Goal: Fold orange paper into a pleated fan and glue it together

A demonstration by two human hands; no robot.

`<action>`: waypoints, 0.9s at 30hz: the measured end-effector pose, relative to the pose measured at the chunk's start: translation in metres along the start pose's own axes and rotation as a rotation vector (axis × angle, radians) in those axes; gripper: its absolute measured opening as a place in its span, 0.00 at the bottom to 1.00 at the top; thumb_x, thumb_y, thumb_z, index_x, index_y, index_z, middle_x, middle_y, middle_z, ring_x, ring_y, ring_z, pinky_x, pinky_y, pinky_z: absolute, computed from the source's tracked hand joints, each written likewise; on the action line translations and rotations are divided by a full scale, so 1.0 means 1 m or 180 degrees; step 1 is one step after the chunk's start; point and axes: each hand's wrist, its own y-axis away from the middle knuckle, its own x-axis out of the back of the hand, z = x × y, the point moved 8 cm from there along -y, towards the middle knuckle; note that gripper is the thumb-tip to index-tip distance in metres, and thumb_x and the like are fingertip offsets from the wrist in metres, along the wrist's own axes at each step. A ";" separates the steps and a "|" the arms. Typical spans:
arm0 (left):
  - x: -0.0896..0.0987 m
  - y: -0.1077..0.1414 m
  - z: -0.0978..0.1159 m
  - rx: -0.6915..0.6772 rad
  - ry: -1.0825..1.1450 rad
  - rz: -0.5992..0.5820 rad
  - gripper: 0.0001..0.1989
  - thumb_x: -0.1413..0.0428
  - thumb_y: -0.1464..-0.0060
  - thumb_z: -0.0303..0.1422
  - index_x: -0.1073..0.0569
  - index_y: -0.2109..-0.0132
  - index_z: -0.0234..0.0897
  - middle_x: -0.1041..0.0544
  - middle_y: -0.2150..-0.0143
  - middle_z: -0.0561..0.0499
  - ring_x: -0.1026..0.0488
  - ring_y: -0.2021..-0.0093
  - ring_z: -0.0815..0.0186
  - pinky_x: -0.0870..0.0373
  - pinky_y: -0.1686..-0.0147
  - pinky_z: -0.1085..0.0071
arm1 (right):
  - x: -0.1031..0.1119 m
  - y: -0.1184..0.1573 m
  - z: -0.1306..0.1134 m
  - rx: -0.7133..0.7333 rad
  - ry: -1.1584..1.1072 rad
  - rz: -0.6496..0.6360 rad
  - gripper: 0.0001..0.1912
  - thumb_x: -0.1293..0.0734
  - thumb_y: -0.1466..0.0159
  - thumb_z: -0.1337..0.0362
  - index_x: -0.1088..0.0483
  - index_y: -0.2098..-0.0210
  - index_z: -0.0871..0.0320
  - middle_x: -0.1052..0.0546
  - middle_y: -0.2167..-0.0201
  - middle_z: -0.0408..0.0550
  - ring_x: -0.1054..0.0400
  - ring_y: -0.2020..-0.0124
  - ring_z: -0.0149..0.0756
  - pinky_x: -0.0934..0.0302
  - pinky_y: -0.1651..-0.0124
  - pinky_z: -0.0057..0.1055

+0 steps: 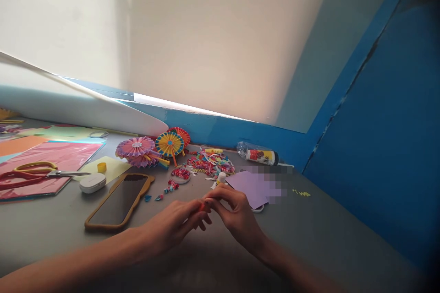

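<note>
Above the front of the table, my left hand (180, 219) and my right hand (239, 210) meet at the fingertips. Between them shows a small orange-red piece (202, 208), probably paper, mostly covered by the fingers. Both hands pinch it, the right with thumb and forefinger. Just behind my right hand stands an uncapped glue stick (221, 178), its lower part hidden. Purple paper (248, 187) lies beyond that hand, over a white-rimmed object. Small coloured paper bits (171, 187) are scattered to the left of the glue stick.
A phone (118, 203) and white case (92, 183) lie left, near a yellow cap (101, 167). Scissors (51, 173) rest on packaged paper (77, 153). Folded-paper rosettes (170, 143), a scrap pile (211, 163) and a bottle (261, 156) line the back, before a blue wall (374, 137).
</note>
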 end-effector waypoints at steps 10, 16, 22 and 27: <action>-0.023 0.001 -0.015 0.0530 0.1333 -0.0341 0.22 0.61 0.34 0.45 0.33 0.59 0.32 0.20 0.67 0.42 0.22 0.70 0.62 0.26 0.67 0.68 | -0.013 0.001 0.015 -0.0712 0.0049 -0.0325 0.13 0.35 0.35 0.58 0.28 0.72 0.58 0.23 0.74 0.45 0.32 0.70 0.34 0.42 0.70 0.29; -0.027 0.004 -0.022 0.0813 0.2028 -0.0400 0.19 0.52 0.37 0.44 0.31 0.54 0.30 0.22 0.58 0.40 0.22 0.57 0.58 0.27 0.55 0.61 | -0.008 -0.001 0.016 -0.0706 0.0322 -0.0250 0.12 0.34 0.36 0.58 0.29 0.73 0.58 0.24 0.74 0.44 0.33 0.70 0.33 0.44 0.70 0.29; -0.029 0.005 -0.022 0.0891 0.2267 -0.0504 0.19 0.49 0.38 0.45 0.30 0.55 0.31 0.22 0.60 0.42 0.22 0.63 0.62 0.27 0.60 0.65 | -0.011 -0.001 0.019 -0.0708 0.0465 -0.0529 0.17 0.37 0.34 0.54 0.30 0.73 0.58 0.26 0.77 0.42 0.36 0.74 0.31 0.47 0.73 0.27; -0.030 0.004 -0.015 0.0849 0.2338 -0.0560 0.19 0.47 0.39 0.44 0.28 0.55 0.30 0.22 0.58 0.41 0.22 0.63 0.62 0.27 0.61 0.66 | -0.020 0.005 0.020 -0.0510 0.0382 -0.1097 0.24 0.42 0.31 0.52 0.30 0.77 0.59 0.29 0.81 0.42 0.39 0.79 0.28 0.49 0.75 0.27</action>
